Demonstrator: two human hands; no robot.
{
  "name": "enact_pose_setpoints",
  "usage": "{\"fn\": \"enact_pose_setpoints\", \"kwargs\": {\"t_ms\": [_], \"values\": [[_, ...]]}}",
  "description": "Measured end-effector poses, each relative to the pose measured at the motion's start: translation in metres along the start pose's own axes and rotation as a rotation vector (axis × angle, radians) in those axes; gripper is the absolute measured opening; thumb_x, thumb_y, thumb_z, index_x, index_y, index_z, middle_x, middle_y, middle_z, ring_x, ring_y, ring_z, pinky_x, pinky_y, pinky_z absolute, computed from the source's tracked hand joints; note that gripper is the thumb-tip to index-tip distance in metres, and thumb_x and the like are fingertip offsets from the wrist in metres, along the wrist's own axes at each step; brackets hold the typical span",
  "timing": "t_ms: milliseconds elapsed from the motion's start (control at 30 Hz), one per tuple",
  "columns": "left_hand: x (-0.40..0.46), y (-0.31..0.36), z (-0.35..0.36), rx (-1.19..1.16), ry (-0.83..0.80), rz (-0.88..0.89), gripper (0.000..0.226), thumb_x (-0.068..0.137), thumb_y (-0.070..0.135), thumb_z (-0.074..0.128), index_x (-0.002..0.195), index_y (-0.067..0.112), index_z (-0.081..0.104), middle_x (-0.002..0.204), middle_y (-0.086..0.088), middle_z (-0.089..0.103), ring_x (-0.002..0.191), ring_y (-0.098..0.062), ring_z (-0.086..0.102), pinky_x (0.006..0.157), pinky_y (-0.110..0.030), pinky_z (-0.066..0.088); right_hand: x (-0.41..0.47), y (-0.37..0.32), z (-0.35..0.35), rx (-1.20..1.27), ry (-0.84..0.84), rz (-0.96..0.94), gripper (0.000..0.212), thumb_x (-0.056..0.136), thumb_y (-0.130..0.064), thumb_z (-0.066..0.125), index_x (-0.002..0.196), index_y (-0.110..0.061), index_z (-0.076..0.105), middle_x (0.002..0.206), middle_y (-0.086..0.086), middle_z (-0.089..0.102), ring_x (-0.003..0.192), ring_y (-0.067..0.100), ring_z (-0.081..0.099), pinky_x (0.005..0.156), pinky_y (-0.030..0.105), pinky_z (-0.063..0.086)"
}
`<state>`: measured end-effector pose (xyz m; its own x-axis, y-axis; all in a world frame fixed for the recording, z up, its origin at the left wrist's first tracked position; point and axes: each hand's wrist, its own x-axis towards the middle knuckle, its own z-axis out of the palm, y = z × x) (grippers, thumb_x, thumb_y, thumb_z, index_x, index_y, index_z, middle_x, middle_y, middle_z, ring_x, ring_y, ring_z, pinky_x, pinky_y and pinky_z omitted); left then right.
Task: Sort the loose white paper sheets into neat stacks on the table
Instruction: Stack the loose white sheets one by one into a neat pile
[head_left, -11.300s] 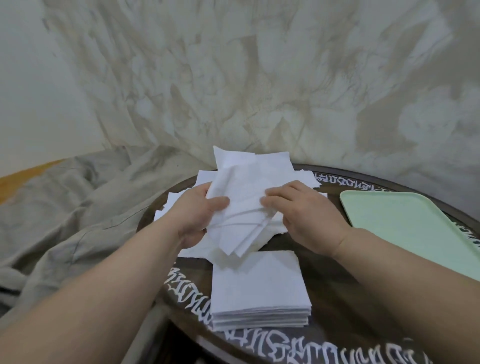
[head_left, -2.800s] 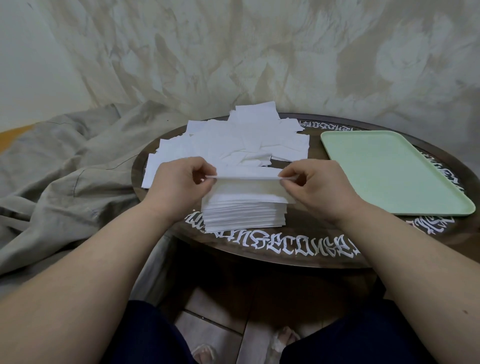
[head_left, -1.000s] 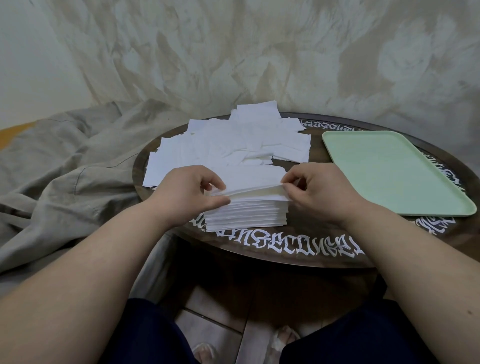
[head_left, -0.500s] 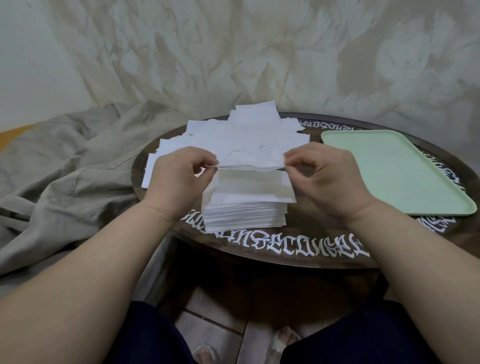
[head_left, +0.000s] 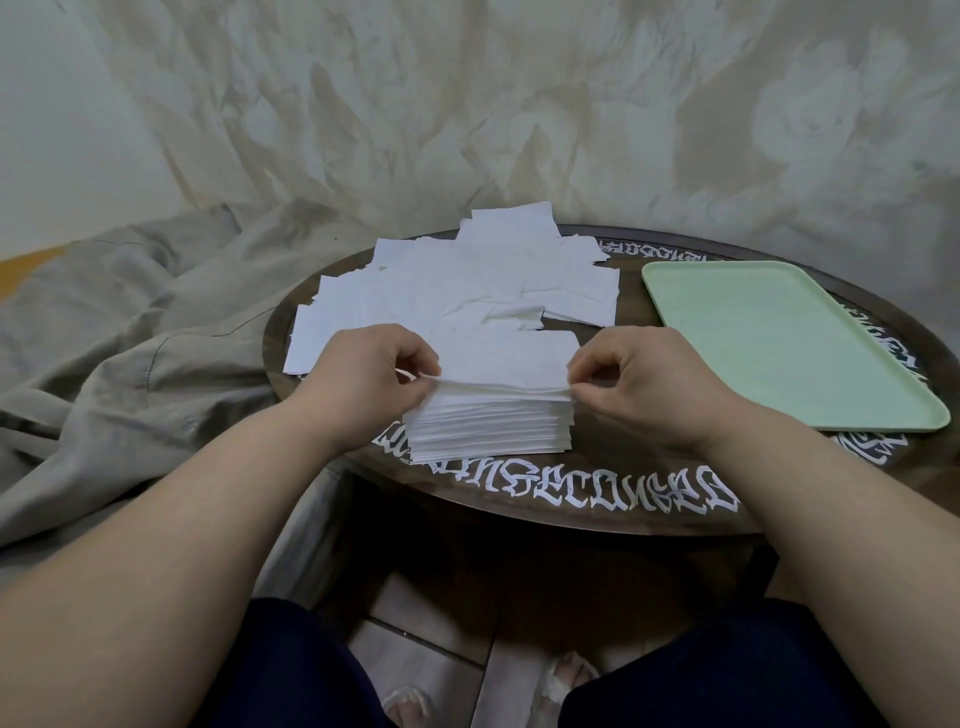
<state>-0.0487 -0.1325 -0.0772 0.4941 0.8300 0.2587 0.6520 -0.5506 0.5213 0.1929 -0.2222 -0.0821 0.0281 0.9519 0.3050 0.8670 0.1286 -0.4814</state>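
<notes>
Hands (head_left: 498, 382) pinching top sheet (head_left: 501, 364), atop stack (head_left: 488, 428)

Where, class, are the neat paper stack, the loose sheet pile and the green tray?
neat paper stack (head_left: 488, 428), head view, front edge of the layers.
loose sheet pile (head_left: 467, 280), head view, middle of the heap.
green tray (head_left: 769, 338), head view, bare floor.

Round dark table (head_left: 597, 512), paper stack (head_left: 491, 426), loose sheets (head_left: 467, 291), green tray (head_left: 779, 343)
</notes>
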Motion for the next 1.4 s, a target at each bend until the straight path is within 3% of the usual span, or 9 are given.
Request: {"fn": "enact_pose_setpoints", "kwargs": {"t_ms": [167, 467, 600, 733, 900, 1067, 1167, 1267, 1400], "values": [[-0.002, 0.002, -0.001, 0.022, -0.052, -0.011, 0.028, 0.079, 0.011, 0.071, 0.067, 0.033, 0.058, 0.088, 0.006, 0.071, 0.079, -0.009, 0.064, 0.08, -0.025, 0.05, -0.001, -0.001, 0.0, -0.06, -0.1, 0.044, 0.014, 0.075, -0.022, 0.073, 0.088, -0.017, 0.07, 0.089, -0.003, 0.065, 0.084, 0.013, 0.06, 0.082, 0.032, 0.049], [-0.003, 0.0, -0.003, -0.002, -0.077, -0.034, 0.027, 0.078, 0.011, 0.072, 0.065, 0.033, 0.061, 0.087, 0.006, 0.071, 0.08, -0.011, 0.066, 0.08, -0.028, 0.052, -0.001, -0.003, -0.002, -0.012, -0.022, 0.061, 0.004, 0.081, -0.015, 0.068, 0.08, -0.018, 0.071, 0.081, -0.007, 0.067, 0.077, 0.008, 0.061, 0.075, 0.024, 0.049], [-0.003, -0.001, -0.004, -0.031, -0.084, -0.05, 0.029, 0.077, 0.01, 0.073, 0.063, 0.033, 0.062, 0.086, 0.008, 0.072, 0.08, -0.007, 0.066, 0.073, -0.012, 0.046, -0.001, -0.002, 0.0, 0.034, -0.003, 0.085, 0.006, 0.081, -0.016, 0.069, 0.085, -0.018, 0.072, 0.078, -0.01, 0.065, 0.074, 0.003, 0.059, 0.075, 0.022, 0.049], [-0.003, -0.002, -0.004, -0.074, -0.086, -0.07, 0.028, 0.077, 0.01, 0.075, 0.063, 0.032, 0.064, 0.086, 0.007, 0.073, 0.082, -0.008, 0.067, 0.08, -0.019, 0.05, 0.0, -0.001, -0.001, 0.04, -0.013, 0.104, 0.008, 0.081, -0.019, 0.069, 0.088, -0.019, 0.073, 0.079, -0.011, 0.065, 0.076, 0.003, 0.06, 0.077, 0.023, 0.05], [-0.004, -0.002, -0.003, -0.122, -0.105, -0.101, 0.028, 0.077, 0.008, 0.075, 0.062, 0.029, 0.065, 0.087, 0.011, 0.071, 0.076, -0.006, 0.065, 0.067, -0.006, 0.045, 0.0, 0.0, 0.0, 0.046, 0.002, 0.101, 0.006, 0.081, -0.018, 0.068, 0.085, -0.019, 0.073, 0.081, -0.006, 0.068, 0.077, 0.006, 0.061, 0.078, 0.026, 0.051], [-0.004, -0.001, -0.001, -0.096, -0.13, -0.12, 0.022, 0.078, 0.011, 0.074, 0.065, 0.028, 0.066, 0.087, 0.004, 0.073, 0.078, -0.017, 0.068, 0.073, -0.025, 0.054, 0.001, 0.0, -0.001, 0.026, 0.022, 0.102, 0.005, 0.084, -0.019, 0.067, 0.083, -0.02, 0.072, 0.074, -0.015, 0.063, 0.071, -0.001, 0.058, 0.069, 0.015, 0.045], [-0.003, 0.002, -0.001, -0.049, -0.1, -0.107, 0.009, 0.076, 0.028, 0.076, 0.074, 0.028, 0.068, 0.078, 0.005, 0.069, 0.07, -0.009, 0.062, 0.071, -0.022, 0.047, 0.003, 0.002, 0.002, 0.032, 0.066, 0.105, 0.006, 0.085, -0.018, 0.065, 0.083, -0.02, 0.07, 0.07, -0.018, 0.06, 0.068, -0.001, 0.056, 0.063, 0.01, 0.039], [-0.003, 0.007, -0.001, 0.038, -0.064, -0.057, 0.017, 0.073, 0.04, 0.077, 0.083, 0.032, 0.067, 0.074, 0.011, 0.059, 0.07, -0.004, 0.056, 0.07, -0.02, 0.042, 0.004, 0.001, 0.004, 0.045, 0.112, 0.093, 0.006, 0.086, -0.018, 0.064, 0.082, -0.022, 0.067, 0.071, -0.016, 0.06, 0.068, 0.0, 0.055, 0.064, 0.009, 0.038], [0.0, 0.01, 0.001, 0.143, -0.02, -0.007, 0.005, 0.083, 0.027, 0.069, 0.087, 0.026, 0.07, 0.063, 0.018, 0.051, 0.064, 0.0, 0.052, 0.066, -0.026, 0.038, 0.004, 0.002, 0.006, 0.068, 0.13, 0.094, 0.011, 0.087, -0.018, 0.064, 0.079, -0.026, 0.063, 0.07, -0.018, 0.059, 0.068, 0.002, 0.056, 0.066, 0.015, 0.041]]}}
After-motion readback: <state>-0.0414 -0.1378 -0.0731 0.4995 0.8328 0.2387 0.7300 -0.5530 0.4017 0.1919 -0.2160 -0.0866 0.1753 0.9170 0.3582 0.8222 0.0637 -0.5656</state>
